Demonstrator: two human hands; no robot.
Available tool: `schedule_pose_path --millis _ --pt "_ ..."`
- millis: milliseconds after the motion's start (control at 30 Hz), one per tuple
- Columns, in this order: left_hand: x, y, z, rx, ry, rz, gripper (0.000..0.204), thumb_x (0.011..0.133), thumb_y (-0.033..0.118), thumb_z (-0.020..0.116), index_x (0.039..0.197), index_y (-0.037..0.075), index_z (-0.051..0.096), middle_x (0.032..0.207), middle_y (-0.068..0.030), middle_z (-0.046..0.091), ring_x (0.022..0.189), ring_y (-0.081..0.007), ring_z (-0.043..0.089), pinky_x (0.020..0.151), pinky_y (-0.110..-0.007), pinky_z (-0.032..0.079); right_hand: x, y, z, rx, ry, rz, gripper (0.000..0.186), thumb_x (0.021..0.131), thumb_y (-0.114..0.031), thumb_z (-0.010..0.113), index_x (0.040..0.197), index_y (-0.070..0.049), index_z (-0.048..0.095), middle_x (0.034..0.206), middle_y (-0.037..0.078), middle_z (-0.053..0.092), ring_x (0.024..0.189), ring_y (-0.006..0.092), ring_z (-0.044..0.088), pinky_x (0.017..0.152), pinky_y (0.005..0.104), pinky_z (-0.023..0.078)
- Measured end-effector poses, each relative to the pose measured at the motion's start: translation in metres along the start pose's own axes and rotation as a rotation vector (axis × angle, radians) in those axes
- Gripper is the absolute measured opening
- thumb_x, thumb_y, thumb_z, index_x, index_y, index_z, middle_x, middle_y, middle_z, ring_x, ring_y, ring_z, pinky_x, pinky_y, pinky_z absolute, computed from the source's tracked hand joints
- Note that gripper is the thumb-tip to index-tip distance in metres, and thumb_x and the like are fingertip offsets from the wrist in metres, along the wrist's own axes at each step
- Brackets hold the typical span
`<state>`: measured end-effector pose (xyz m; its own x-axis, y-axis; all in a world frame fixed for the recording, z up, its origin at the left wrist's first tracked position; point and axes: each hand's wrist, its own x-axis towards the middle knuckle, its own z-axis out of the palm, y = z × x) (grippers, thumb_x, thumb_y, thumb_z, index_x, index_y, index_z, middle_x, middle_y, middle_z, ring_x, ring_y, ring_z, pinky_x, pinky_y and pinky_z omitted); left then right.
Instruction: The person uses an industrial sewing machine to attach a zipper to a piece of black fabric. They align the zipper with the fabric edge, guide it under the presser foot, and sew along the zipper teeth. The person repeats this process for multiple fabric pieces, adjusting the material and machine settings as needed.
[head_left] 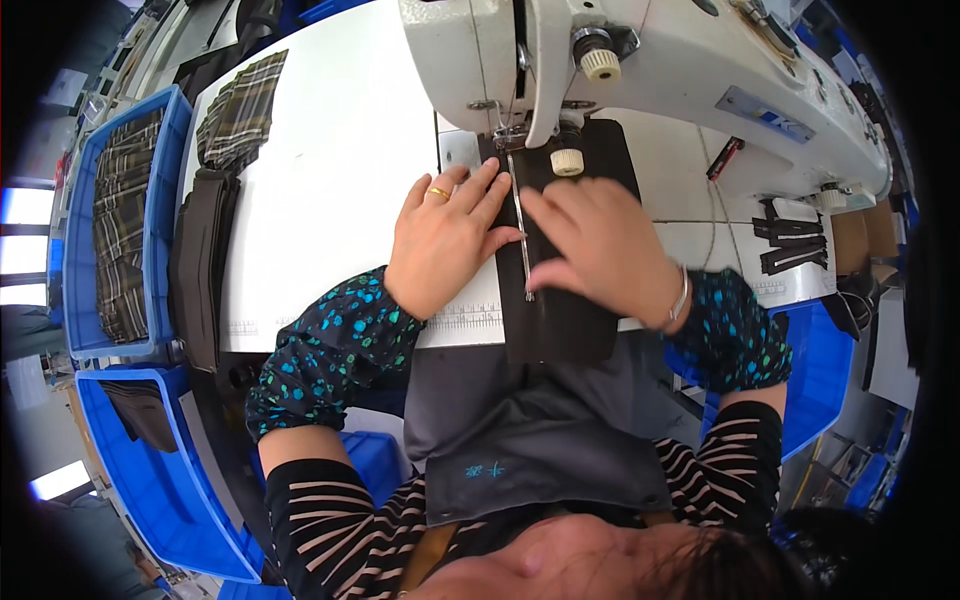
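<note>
A dark brown fabric panel [565,325] lies under the sewing machine's needle area [510,135] and hangs over the table's front edge. A narrow strip with a pale metallic line, like a zipper [519,215], runs along it from the presser foot toward me. My left hand [445,235] rests flat at the panel's left edge, fingers spread, thumb reaching to the strip. On the strip's other side my right hand [605,245], slightly blurred, is over the panel with thumb and fingers apart. Neither hand grips anything that I can see.
The white sewing machine [680,60] spans the back right. Plaid pieces [243,110] and folded dark fabric [203,265] lie at the table's left, beside blue bins [178,220]. On the right are a small red-and-black tool [726,158] and short dark strips [793,240].
</note>
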<state>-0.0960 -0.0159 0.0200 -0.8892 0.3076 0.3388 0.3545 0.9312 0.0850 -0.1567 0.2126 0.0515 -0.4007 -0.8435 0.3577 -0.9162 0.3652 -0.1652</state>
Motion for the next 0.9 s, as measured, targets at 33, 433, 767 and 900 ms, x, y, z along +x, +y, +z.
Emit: schedule_pose_path --millis 33,433,767,900 --pt "-0.006 0.003 0.001 -0.001 0.006 -0.016 0.055 0.095 0.036 0.073 0.142 0.009 0.065 0.148 -0.0076 0.064 0.133 -0.0316 0.060 0.110 -0.048 0.047 -0.013 -0.019 -0.007 0.122 -0.064 -0.012 0.087 0.066 -0.051 0.085 0.130 0.002 0.061 0.118 0.013 0.061 0.100 0.0298 0.061 0.088 0.0417 0.049" --pt "-0.073 0.028 0.011 -0.320 0.385 -0.113 0.022 0.089 0.008 0.079 0.110 0.005 0.077 0.115 -0.0084 0.077 0.114 -0.0314 0.070 0.097 -0.042 0.056 -0.032 -0.046 0.029 0.743 0.110 0.393 0.031 0.106 -0.017 0.059 0.126 0.002 0.074 0.131 0.019 0.073 0.132 0.0337 0.066 0.112 0.0397 0.049" --pt "-0.067 0.021 0.015 -0.329 0.486 0.067 0.024 0.080 0.008 0.084 0.104 0.008 0.077 0.097 -0.0040 0.076 0.095 -0.0239 0.074 0.081 -0.037 0.060 -0.025 -0.061 0.030 0.682 0.117 0.430 0.033 0.108 -0.019 0.055 0.126 0.001 0.074 0.129 0.019 0.074 0.131 0.0338 0.065 0.111 0.0406 0.050" --pt "-0.067 0.027 0.011 -0.338 0.489 0.091 0.023 0.079 0.010 0.084 0.102 0.009 0.078 0.097 -0.0015 0.075 0.093 -0.0208 0.073 0.080 -0.035 0.059 -0.032 -0.063 0.028 0.678 0.117 0.425 0.032 0.107 -0.014 0.055 0.129 0.001 0.072 0.133 0.017 0.073 0.132 0.0326 0.065 0.113 0.0403 0.048"
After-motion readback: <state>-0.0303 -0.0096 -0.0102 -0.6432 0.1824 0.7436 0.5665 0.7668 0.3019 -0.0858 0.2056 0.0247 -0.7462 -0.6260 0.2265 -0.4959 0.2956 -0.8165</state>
